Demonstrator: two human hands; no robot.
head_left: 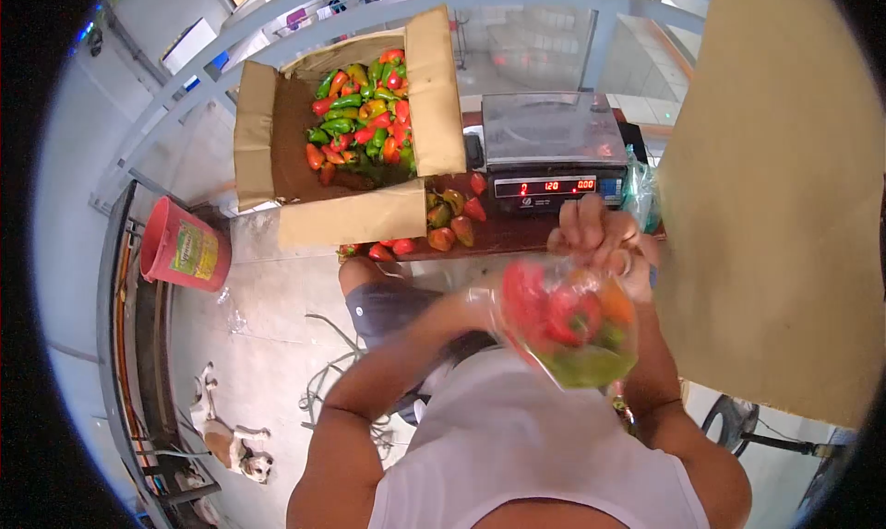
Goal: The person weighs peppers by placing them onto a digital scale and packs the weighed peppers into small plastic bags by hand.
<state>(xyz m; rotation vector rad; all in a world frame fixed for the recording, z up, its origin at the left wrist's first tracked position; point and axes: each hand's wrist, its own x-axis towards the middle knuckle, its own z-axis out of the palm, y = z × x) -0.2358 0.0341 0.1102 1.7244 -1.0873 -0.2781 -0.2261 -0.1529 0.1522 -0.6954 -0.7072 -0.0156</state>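
A clear plastic bag [570,321] full of red, orange and green peppers hangs in front of my chest, blurred by motion. Its gathered neck is between my left hand [583,228] and my right hand [635,263], which are close together with fingers pinched on it. My left wrist is partly hidden behind the bag. Just beyond my hands stands a digital scale [554,128] with a bare metal plate and lit red digits. Loose peppers [452,217] lie on the dark table left of the scale.
An open cardboard box [434,95] of red, green and yellow peppers stands at the back left. Large cardboard [775,206] rises on the right. Plastic bags [639,192] hang beside the scale. On the left are a red bucket [189,248] and, on the floor, a dog [221,441].
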